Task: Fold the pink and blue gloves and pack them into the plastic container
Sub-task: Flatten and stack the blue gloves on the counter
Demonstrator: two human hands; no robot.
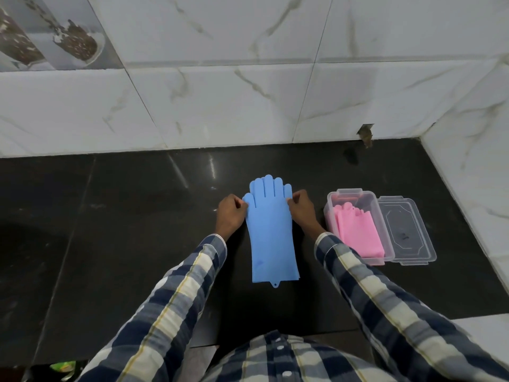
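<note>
Left hand [230, 215]: pinches the thumb-side edge of the blue gloves [271, 232], fingers curled at the margin. Right hand [301, 209]: pinches the opposite edge, just below the glove fingers. Blue gloves: apparently a stacked pair, flat on the dark tabletop [124, 244], fingers toward the wall, cuff toward the person, hanging tab at the cuff. Step in hand, judged: folding; both edges should lift together and the fold stay square and short enough for the box. Plastic container [332, 198]: just right of the right hand, open, pink gloves [358, 230] already folded inside, one end over the near rim. Lid [407, 230]: flat, touching the container's right side. Obstruction: none evident between gloves and container; remaining room inside looks limited.
</note>
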